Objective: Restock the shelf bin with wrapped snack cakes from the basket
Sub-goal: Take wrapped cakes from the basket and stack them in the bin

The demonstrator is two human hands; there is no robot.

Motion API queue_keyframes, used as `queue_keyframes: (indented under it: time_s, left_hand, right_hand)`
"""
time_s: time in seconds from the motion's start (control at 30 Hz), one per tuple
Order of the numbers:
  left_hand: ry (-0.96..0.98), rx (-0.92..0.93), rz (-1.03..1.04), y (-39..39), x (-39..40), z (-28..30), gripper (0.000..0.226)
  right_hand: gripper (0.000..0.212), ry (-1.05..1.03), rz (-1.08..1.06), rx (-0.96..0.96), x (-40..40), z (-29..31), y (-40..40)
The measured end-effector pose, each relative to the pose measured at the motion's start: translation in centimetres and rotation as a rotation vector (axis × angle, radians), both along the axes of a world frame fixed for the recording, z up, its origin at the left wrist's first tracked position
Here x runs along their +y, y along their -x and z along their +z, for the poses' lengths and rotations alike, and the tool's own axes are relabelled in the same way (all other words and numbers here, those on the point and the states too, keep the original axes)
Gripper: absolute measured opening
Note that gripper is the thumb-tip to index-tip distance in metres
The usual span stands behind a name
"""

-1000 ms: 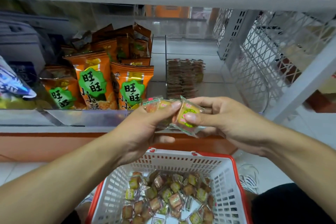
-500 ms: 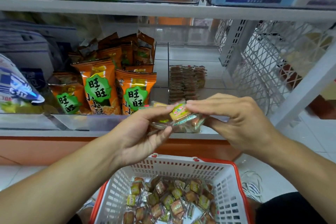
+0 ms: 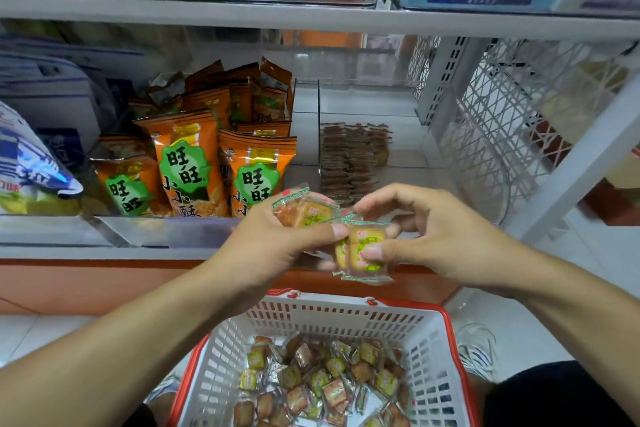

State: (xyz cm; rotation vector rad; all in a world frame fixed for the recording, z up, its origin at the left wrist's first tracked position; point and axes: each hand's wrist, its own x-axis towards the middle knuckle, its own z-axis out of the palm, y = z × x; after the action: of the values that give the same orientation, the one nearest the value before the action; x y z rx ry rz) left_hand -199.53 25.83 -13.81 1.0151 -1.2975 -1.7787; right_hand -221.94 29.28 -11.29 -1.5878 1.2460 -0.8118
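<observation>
White plastic basket (image 3: 429, 350) of wrapped snack cakes (image 3: 322, 381), clear shelf bin (image 3: 398, 156) part-filled, both hands' fingers (image 3: 372, 251) pinching cakes (image 3: 363, 251)

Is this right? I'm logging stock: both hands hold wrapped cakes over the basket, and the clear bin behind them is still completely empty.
Not quite. The head view shows the clear bin already holds rows of wrapped cakes. The rest holds: left hand and right hand hold cakes above the basket.

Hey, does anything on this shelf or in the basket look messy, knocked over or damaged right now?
Nothing looks damaged or spilled. The wrapped snack cakes in the white, red-rimmed basket lie in a loose jumble, while those in the clear shelf bin stand in neat rows. Behind the upright orange snack bags, a few lean crookedly.
</observation>
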Motion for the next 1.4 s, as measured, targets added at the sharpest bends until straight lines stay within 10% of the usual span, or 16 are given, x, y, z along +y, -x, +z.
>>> queue_keyframes:
  time_s: [0.1, 0.27, 0.53, 0.8, 1.2, 1.4]
  left_hand:
    - [0.003, -0.016, -0.035, 0.3, 0.1, -0.2, 0.029]
    - [-0.042, 0.034, 0.042, 1.1, -0.3, -0.5, 0.048]
    - [0.021, 0.028, 0.193, 3.9, -0.8, -0.4, 0.092]
    - [-0.064, 0.110, 0.247, 5.8, -1.1, -0.7, 0.084]
    - [-0.139, 0.144, 0.163, 4.8, -1.4, 0.0, 0.089]
    - [-0.252, 0.208, 0.210, 3.0, -0.7, 1.8, 0.072]
  right_hand:
    - [0.072, -0.180, 0.069, -0.071, -0.4, -0.2, 0.3]
    - [0.048, -0.200, 0.153, 0.037, -1.9, 0.8, 1.8]
    - [0.045, 0.089, -0.433, 0.638, -10.8, -2.5, 5.3]
    - [0.034, -0.042, -0.576, 0.496, -16.6, -7.1, 5.4]
    - [0.091, -0.166, -0.515, 0.384, -17.1, -7.1, 5.5]
    - [0.022, 0.423, -0.502, 0.299, -13.2, -1.4, 1.4]
